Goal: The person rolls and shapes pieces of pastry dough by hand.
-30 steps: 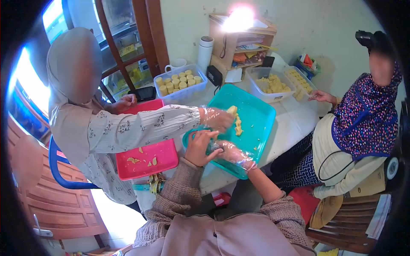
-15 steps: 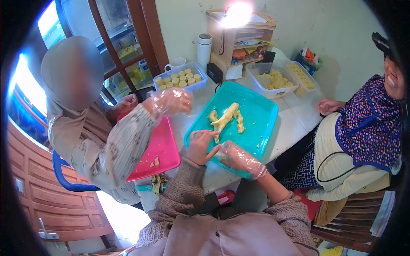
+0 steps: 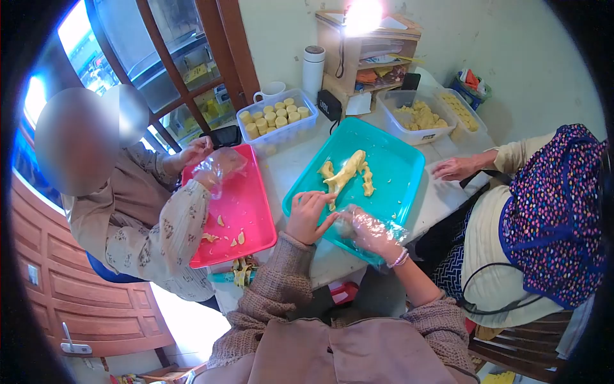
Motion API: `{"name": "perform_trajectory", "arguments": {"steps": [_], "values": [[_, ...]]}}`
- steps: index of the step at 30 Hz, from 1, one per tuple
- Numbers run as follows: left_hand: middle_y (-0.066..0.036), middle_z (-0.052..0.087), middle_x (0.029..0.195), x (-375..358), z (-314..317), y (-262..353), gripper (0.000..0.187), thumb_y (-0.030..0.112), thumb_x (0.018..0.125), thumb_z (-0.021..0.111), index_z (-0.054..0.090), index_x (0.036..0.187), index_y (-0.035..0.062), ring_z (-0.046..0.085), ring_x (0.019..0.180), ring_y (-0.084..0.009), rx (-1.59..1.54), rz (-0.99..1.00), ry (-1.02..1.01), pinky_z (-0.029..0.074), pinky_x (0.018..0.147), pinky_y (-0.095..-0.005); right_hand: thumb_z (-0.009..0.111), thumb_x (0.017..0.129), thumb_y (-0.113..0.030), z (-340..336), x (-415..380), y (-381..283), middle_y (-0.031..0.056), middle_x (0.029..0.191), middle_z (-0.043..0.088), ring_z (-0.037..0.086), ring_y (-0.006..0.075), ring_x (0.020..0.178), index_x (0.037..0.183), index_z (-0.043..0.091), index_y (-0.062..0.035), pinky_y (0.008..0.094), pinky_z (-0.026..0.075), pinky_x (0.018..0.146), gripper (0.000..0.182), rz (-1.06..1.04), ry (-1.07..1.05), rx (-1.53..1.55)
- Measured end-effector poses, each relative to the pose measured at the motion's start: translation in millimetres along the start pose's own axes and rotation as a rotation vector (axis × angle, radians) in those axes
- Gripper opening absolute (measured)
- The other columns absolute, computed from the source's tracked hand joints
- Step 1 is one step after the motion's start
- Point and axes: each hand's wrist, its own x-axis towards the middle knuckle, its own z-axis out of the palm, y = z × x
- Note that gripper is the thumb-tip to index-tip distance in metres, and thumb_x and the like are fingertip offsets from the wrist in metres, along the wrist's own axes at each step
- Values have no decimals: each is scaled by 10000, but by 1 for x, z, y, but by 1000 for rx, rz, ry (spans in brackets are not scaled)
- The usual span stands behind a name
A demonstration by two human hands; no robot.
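Yellow dough [image 3: 347, 171] lies in uneven strips on the teal tray [image 3: 400, 157]. My left hand [image 3: 308, 217] is bare and rests over the tray's near left edge. Its fingers are stretched out close to the lower tip of the dough. My right hand [image 3: 371, 235], in a clear plastic glove, is over the near part of the tray. Its fingers are curled in towards my left thumb, and whatever they hold, if anything, is hidden by the shiny glove.
At left, a person's gloved hand [image 3: 219, 171] hovers over a pink tray [image 3: 246, 205] holding dough scraps. A tub of cylindrical yellow pieces [image 3: 272, 121] and a tub of dough [image 3: 422, 118] stand behind. Another person's hand [image 3: 457, 168] rests on the table at right.
The person at left has lowered their gloved hand from between the trays to above the pink tray. The person at right has reached a hand onto the table. My hands stay close together.
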Motion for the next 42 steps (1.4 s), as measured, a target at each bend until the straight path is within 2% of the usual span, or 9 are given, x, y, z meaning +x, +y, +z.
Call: {"name": "perform_trajectory", "arguments": {"steps": [2,8,14,20,26,29,32,35,42], "values": [[-37,615,1015,4,-2,1,389,306,820,642,561,1154,125,559,1043,-217,8,-13,-14,341,923,-402,658,810,-201,0,-1,11,204,1137,552,568,397,999,1163,555,-52,449,478,849,397,-53,112,85],[-28,627,990,10,-10,3,380,278,816,639,564,1149,113,557,1044,-227,4,-23,-5,356,910,-403,711,770,-243,-48,28,-29,228,1114,561,565,385,1010,1176,534,-32,448,473,848,491,301,-215,19],[-29,635,984,11,-12,3,382,264,813,640,565,1153,109,558,1043,-236,3,-27,-6,363,907,-406,722,740,-193,-29,12,-16,221,1071,561,557,365,1025,1177,534,-34,437,461,861,502,47,-69,-117],[-40,619,989,7,-11,3,370,285,828,629,561,1149,115,556,1048,-226,0,-12,3,354,912,-402,704,733,-143,-46,18,-39,240,1136,544,547,382,1058,1188,533,-50,445,455,902,495,215,-191,15],[-39,620,982,2,-8,8,364,297,838,619,562,1148,115,555,1055,-219,10,13,-10,349,913,-395,647,775,-138,-3,-12,-19,236,1074,545,576,388,954,1154,540,-44,461,482,796,405,-22,45,-150],[-38,621,984,-2,-7,8,366,292,836,623,563,1148,111,554,1059,-220,6,17,-14,349,915,-393,639,778,-133,-26,-4,-43,241,1050,556,596,396,895,1147,540,-37,460,492,760,395,148,-153,-118],[-35,629,984,-4,-8,12,349,268,832,623,563,1133,103,555,1054,-235,-3,25,-14,362,910,-399,626,780,-111,-16,-12,-34,246,992,566,606,397,847,1150,544,-40,464,492,751,386,185,-1,49],[-35,633,984,-5,-9,14,342,252,828,625,562,1126,97,556,1051,-243,-10,36,-16,368,907,-402,623,783,-116,-16,-16,-35,240,948,575,604,391,878,1151,548,-34,460,489,768,384,224,50,-77],[-48,630,989,-8,-7,15,368,274,816,647,567,1129,100,559,1055,-229,-11,53,-16,359,912,-394,609,826,-139,-27,-16,-36,231,1002,604,604,366,924,1128,557,-20,447,487,795,330,206,-39,-13]]}}
